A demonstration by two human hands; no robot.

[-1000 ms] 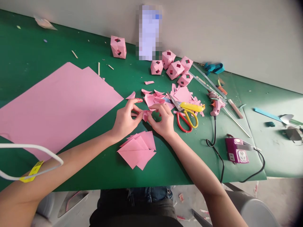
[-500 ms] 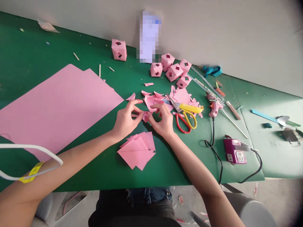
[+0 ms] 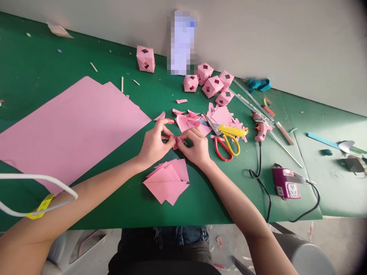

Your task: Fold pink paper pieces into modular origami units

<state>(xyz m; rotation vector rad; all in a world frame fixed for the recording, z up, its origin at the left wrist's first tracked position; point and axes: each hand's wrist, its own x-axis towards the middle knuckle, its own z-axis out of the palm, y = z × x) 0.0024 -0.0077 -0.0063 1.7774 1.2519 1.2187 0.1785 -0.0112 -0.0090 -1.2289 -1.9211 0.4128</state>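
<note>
Between my fingertips is a small folded piece of pink paper [image 3: 176, 143], mostly covered by the fingers. My left hand [image 3: 156, 141] pinches its left side, the index finger raised with a red-and-white wrap on it. My right hand [image 3: 196, 145] pinches the right side with thumb and fingers together. Just below the hands lies a fanned stack of pink paper squares [image 3: 166, 181]. Beyond them are folded pink paper pieces [image 3: 185, 123] and cut scraps. Scissors [image 3: 225, 143] with red and yellow handles lie to the right, a yellow cutter [image 3: 233, 130] across them.
Large pink sheets [image 3: 77, 130] cover the left of the green table [image 3: 120, 202]. Several pink paper polyhedra [image 3: 212, 86] stand at the back near a blurred phone-like panel [image 3: 182, 44]. To the right are a pink glue gun [image 3: 261, 130], clear sticks and a purple power socket [image 3: 286, 183].
My right fingers have closed down onto the folded paper, and both hands' fingertips are nearer together. The whole view has shifted slightly.
</note>
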